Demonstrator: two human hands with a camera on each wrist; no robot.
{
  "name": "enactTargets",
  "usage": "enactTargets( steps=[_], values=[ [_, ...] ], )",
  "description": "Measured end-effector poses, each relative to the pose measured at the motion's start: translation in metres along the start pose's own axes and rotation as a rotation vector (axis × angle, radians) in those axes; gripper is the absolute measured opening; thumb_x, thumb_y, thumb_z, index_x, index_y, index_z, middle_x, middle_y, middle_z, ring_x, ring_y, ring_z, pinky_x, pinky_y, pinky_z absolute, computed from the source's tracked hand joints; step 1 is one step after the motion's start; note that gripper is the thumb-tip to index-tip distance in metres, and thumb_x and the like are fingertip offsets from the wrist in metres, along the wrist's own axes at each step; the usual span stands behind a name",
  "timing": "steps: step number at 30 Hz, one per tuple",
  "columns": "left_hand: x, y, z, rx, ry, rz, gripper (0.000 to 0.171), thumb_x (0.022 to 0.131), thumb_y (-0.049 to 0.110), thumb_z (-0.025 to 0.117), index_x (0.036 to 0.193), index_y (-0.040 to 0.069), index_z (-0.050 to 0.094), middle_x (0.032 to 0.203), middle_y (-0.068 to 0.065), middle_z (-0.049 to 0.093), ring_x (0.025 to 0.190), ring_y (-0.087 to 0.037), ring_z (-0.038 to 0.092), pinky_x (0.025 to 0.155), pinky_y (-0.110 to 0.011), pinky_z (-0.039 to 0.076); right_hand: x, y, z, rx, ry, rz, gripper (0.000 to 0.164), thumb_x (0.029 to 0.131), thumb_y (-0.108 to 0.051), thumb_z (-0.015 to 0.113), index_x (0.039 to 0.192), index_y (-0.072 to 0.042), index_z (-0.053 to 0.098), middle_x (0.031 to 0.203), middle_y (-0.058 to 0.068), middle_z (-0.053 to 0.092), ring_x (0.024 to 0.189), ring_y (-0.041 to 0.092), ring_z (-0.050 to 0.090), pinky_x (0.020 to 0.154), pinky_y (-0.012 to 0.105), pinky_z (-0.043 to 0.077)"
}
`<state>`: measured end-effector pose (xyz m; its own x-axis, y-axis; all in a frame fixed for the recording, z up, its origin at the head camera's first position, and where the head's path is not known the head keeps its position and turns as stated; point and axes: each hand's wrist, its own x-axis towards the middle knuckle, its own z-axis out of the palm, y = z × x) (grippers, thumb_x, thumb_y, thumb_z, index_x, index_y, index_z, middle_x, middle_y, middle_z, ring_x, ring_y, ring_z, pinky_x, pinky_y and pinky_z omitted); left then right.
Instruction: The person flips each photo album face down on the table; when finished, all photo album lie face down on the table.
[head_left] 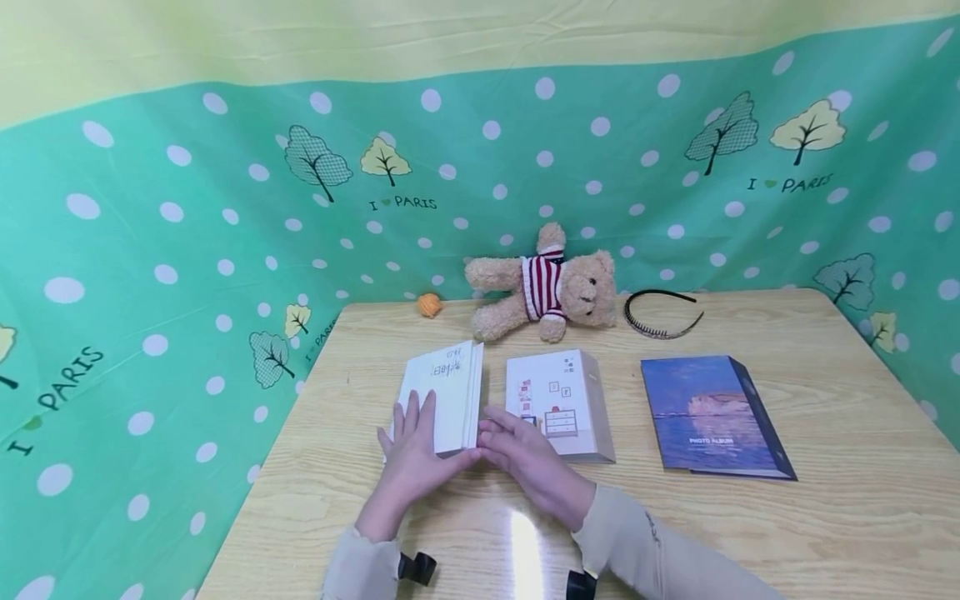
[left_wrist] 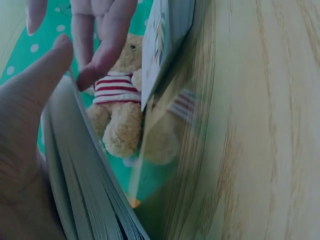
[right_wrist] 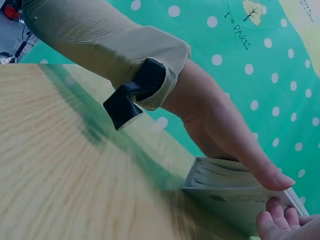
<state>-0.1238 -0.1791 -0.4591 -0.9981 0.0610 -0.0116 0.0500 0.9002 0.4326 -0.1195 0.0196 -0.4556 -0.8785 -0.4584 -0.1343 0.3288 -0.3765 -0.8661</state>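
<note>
A thick white book [head_left: 444, 392] with dark lettering is tilted on the left part of the table; its page ends [left_wrist: 82, 165] show in the left wrist view. My left hand [head_left: 415, 450] holds it, fingers spread across the cover and thumb at the near right corner. At the book's right edge is my right hand [head_left: 528, 458], its loosely extended fingertips close to the left thumb. Those fingers [right_wrist: 280, 215] meet the book's lower corner in the right wrist view. Just right of them lies another white book [head_left: 555, 400], printed with pink and grey furniture drawings.
A blue photo album [head_left: 712, 417] lies at the right. Along the back are an orange ball [head_left: 429, 305], a teddy bear [head_left: 555, 287] in a striped shirt and a black headband [head_left: 660, 315]. A green dotted curtain [head_left: 247, 208] borders the table's back and sides.
</note>
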Motion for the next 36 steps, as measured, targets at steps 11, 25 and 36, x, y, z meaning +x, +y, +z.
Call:
enactTargets(
  steps=[11,25,36],
  values=[
    [-0.001,-0.002,0.002,-0.200,0.063,0.028,0.118,0.070,0.071,0.070,0.155,0.005,0.020,0.160,-0.024,0.012,0.144,-0.047,0.008,0.105,-0.075,0.005,0.003,-0.007,0.004,-0.062,-0.040,-0.035,0.063,0.094,-0.012,0.061,0.148,0.004,0.033,0.140,0.022,0.044,0.118,0.026,0.056,0.102,0.032,0.045],
    [-0.002,0.001,-0.011,-0.284,0.058,0.087,0.106,0.079,0.066,0.066,0.154,0.004,0.023,0.158,-0.024,0.019,0.144,-0.041,0.019,0.112,-0.060,0.021,0.007,-0.007,0.007,-0.143,-0.029,-0.036,0.060,0.092,-0.013,0.064,0.146,-0.004,0.041,0.139,0.016,0.050,0.105,0.022,0.061,0.099,0.043,0.047],
    [-0.002,0.005,-0.019,-0.492,0.094,0.104,0.076,0.092,0.042,0.063,0.151,0.005,0.032,0.147,-0.020,0.042,0.128,-0.041,0.046,0.093,-0.059,0.047,0.012,0.007,0.005,-0.263,-0.139,-0.019,0.058,0.092,-0.003,0.058,0.148,-0.007,0.040,0.147,0.014,0.043,0.127,0.041,0.047,0.103,0.044,0.043]
  ],
)
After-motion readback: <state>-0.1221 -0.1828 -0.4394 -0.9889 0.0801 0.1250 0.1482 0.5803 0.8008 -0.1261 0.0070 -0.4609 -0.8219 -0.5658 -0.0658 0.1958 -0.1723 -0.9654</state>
